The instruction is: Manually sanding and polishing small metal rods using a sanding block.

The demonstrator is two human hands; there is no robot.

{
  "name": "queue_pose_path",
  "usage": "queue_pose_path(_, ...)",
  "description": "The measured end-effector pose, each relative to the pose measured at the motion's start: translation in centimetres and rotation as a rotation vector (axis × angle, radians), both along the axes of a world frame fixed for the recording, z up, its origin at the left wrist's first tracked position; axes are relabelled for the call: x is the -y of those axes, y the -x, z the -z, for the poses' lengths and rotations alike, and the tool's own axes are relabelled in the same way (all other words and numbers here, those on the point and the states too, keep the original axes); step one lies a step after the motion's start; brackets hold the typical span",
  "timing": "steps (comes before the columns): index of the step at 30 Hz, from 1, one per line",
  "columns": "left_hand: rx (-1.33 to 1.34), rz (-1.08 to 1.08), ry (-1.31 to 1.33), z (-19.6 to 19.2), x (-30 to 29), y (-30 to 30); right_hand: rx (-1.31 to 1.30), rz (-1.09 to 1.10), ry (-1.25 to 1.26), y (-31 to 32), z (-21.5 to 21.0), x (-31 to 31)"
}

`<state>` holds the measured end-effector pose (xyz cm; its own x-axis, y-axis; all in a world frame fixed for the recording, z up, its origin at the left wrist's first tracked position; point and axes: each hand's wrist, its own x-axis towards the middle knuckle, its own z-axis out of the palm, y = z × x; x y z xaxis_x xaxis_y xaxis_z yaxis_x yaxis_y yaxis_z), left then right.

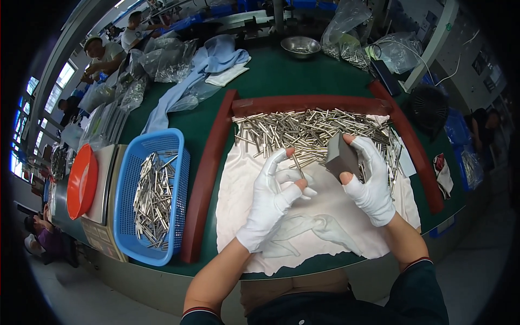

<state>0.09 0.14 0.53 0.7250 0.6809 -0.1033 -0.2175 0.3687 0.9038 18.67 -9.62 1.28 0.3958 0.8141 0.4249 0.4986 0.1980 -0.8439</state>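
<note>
My left hand, in a white glove with bare fingertips, pinches one thin metal pin between finger and thumb. A dark grey rectangular block is gripped in my right hand, which wears a similar glove. The block and the pin are apart, with a small gap between them. Just beyond both hands lies a heap of shiny metal pins. It rests on a pale pink cloth. Below my hands a crumpled white cloth lies on the pink one.
Dark red bars frame the cloth on three sides of the green table. To the left stand a blue basket of pins and an orange bowl. A metal bowl and plastic bags sit farther back. Other people sit at far left.
</note>
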Motion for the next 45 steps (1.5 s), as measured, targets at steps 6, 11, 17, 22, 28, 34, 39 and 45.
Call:
queue_pose_path(6,0.017,-0.002,0.055,-0.2,0.0,0.0,0.118,-0.004,-0.011,-0.1,0.2,-0.2)
queue_pose_path(11,-0.011,-0.020,0.003,-0.5,0.3,0.0,0.176,-0.005,0.032,0.2,-0.2,0.0)
queue_pose_path(17,0.029,-0.106,-0.126,0.7,0.5,-0.2,0.257,-0.071,0.022,0.6,0.3,-0.1)
queue_pose_path(22,0.024,-0.144,-0.392,1.2,0.6,-0.3,0.153,-0.159,0.080,1.8,0.0,0.3)
queue_pose_path(28,0.001,-0.153,-0.542,1.0,1.3,-0.2,0.292,-0.139,0.050,1.9,0.2,0.4)
queue_pose_path(34,-0.037,-0.199,-0.728,1.5,1.7,0.1,0.346,-0.092,0.017,1.9,0.2,0.3)
queue_pose_path(39,-0.026,-0.266,-0.778,1.3,2.0,-0.1,0.333,-0.025,0.040,2.0,0.1,0.2)
queue_pose_path(45,-0.035,-0.204,-0.781,1.3,1.8,0.1,0.340,0.055,0.020,1.0,0.1,-0.3)
